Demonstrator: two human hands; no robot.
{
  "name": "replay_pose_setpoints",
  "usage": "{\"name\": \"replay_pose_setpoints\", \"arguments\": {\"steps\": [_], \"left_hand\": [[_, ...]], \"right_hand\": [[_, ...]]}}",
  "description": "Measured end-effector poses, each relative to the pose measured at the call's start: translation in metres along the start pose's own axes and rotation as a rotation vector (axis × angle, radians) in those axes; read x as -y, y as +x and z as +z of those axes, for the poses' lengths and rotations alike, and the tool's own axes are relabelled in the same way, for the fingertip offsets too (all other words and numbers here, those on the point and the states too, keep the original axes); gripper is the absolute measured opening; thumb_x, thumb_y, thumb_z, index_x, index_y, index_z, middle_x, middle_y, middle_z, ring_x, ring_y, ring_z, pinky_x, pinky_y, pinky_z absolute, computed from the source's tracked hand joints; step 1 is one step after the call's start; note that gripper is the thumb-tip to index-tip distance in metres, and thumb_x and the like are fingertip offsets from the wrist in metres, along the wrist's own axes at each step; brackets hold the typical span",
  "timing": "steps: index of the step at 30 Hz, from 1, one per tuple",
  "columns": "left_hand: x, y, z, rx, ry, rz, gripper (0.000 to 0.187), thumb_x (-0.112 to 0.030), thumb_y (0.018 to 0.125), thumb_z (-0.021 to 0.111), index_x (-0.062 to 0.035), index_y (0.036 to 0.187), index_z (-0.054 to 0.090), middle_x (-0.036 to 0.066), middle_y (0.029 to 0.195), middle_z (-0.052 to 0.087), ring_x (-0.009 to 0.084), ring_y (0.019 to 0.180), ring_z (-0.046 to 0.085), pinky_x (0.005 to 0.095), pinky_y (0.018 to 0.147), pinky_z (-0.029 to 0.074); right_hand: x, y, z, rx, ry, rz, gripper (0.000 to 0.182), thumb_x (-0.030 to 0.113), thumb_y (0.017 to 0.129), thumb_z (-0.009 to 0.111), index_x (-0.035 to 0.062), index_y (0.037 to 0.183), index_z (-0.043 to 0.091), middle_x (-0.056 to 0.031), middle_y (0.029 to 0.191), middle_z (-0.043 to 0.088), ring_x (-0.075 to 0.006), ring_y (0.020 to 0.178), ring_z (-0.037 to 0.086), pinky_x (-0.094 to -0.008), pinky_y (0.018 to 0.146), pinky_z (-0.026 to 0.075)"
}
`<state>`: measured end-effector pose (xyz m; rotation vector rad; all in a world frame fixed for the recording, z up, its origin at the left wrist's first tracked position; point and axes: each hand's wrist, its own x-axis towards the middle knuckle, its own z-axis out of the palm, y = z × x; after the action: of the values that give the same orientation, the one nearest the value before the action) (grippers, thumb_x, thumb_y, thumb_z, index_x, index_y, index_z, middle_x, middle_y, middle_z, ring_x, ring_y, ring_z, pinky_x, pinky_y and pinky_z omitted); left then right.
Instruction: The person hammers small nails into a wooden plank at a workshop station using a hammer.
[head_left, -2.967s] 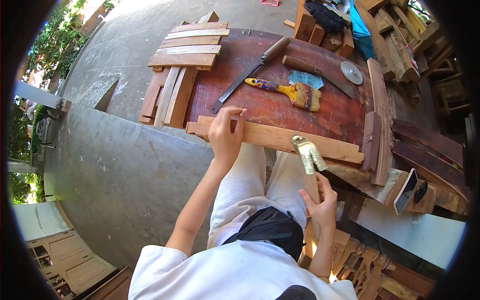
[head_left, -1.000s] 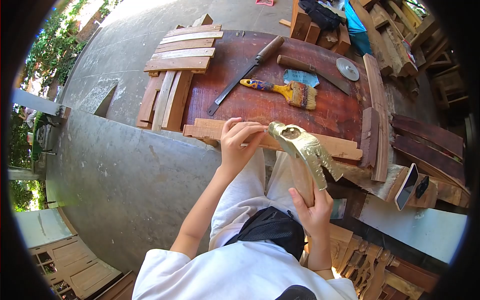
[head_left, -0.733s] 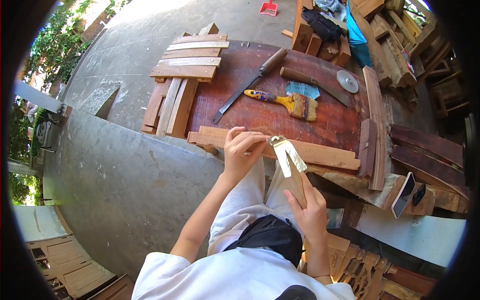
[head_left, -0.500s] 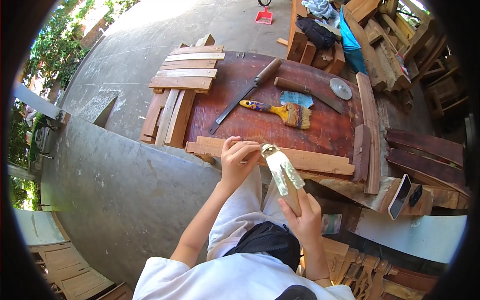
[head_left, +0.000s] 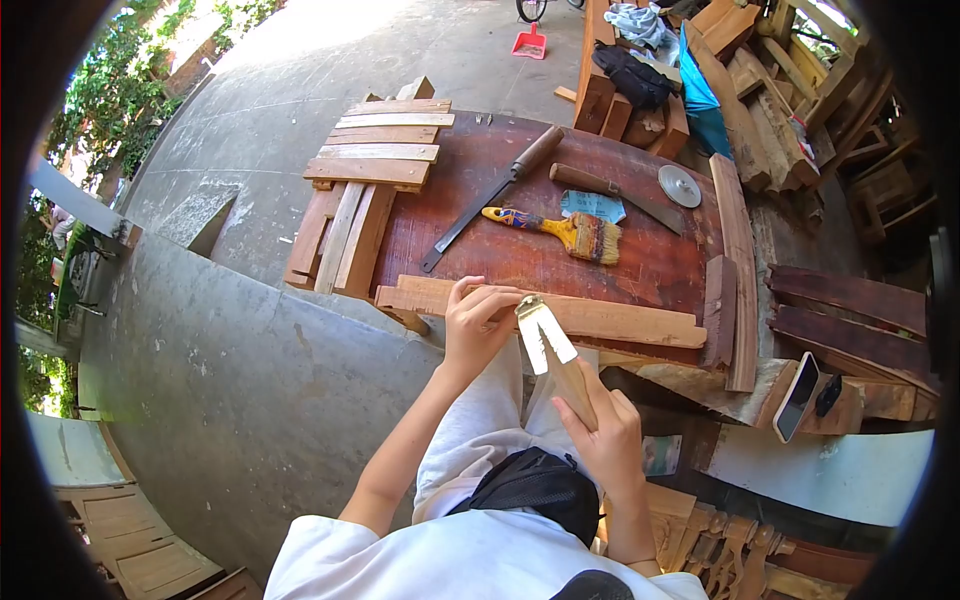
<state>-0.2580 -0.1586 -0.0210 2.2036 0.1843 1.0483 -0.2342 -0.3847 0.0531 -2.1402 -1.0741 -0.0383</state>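
Observation:
My right hand is closed around the wooden handle of a claw hammer. The shiny metal head points up and away from me, its two claw prongs facing me. My left hand has its fingers pinched together beside the far end of the head. Whatever sits between those fingertips is hidden or too small to name. Just beyond both hands, light wooden strips lie along the near edge of a reddish-brown wooden tabletop.
A file with a wooden handle, a paintbrush, a knife-like blade and a metal disc lie on the tabletop. A slatted wooden piece stands left, a phone right. Lumber is piled behind.
The hammer head has turned and shifted slightly up and left, so the gap between its claws shows more clearly. My left hand stays pinched by it. The whole view has shifted slightly.

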Motion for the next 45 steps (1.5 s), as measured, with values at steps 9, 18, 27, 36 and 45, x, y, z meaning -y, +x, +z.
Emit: {"name": "replay_pose_setpoints", "arguments": {"steps": [9,18,27,36,45], "left_hand": [[0.001,-0.002,0.002,-0.014,-0.021,-0.016,0.012,-0.003,0.079,0.074,-0.0093,0.09,0.072,0.002,0.094,0.076,0.0167,0.09,0.071,0.0394,0.097,0.043],[0.001,-0.001,0.004,-0.024,-0.024,-0.025,0.011,-0.003,0.08,0.075,-0.007,0.091,0.073,0.003,0.092,0.075,0.0191,0.089,0.07,0.0357,0.091,0.047],[0.003,0.0,-0.002,0.059,-0.061,-0.003,0.008,-0.007,0.082,0.077,-0.0065,0.087,0.071,0.004,0.092,0.074,0.0215,0.088,0.07,0.0413,0.101,0.046],[0.001,0.003,-0.004,0.086,-0.059,-0.003,0.01,-0.007,0.084,0.075,-0.004,0.085,0.066,0.007,0.09,0.072,0.026,0.088,0.069,0.0462,0.105,0.045],[-0.002,0.003,0.001,-0.009,-0.127,-0.181,0.006,-0.002,0.085,0.075,-0.0016,0.087,0.069,0.01,0.087,0.072,0.0253,0.087,0.071,0.05,0.108,0.045]], "right_hand": [[0.005,-0.002,-0.004,-0.063,0.129,0.001,0.057,0.018,0.086,0.078,0.0017,0.136,0.058,-0.0153,0.084,0.07,-0.0304,0.064,0.061,-0.0387,0.063,0.05],[-0.002,-0.005,-0.005,-0.039,0.171,0.078,0.054,0.021,0.088,0.077,0.0028,0.136,0.059,-0.0208,0.087,0.07,-0.0349,0.07,0.066,-0.041,0.065,0.053],[-0.03,-0.009,0.002,-0.034,0.284,0.49,0.05,0.021,0.092,0.073,0.0003,0.135,0.058,-0.0264,0.101,0.071,-0.0332,0.09,0.074,-0.0391,0.076,0.056],[-0.035,-0.02,0.014,-0.039,0.22,0.428,0.046,0.018,0.091,0.074,-0.0028,0.13,0.061,-0.0059,0.073,0.061,-0.008,0.056,0.05,-0.027,0.052,0.044],[-0.033,-0.017,0.008,0.031,0.197,0.493,0.048,0.019,0.091,0.074,-0.0043,0.13,0.059,-0.0173,0.092,0.072,-0.0164,0.079,0.066,-0.0324,0.076,0.053]]}}
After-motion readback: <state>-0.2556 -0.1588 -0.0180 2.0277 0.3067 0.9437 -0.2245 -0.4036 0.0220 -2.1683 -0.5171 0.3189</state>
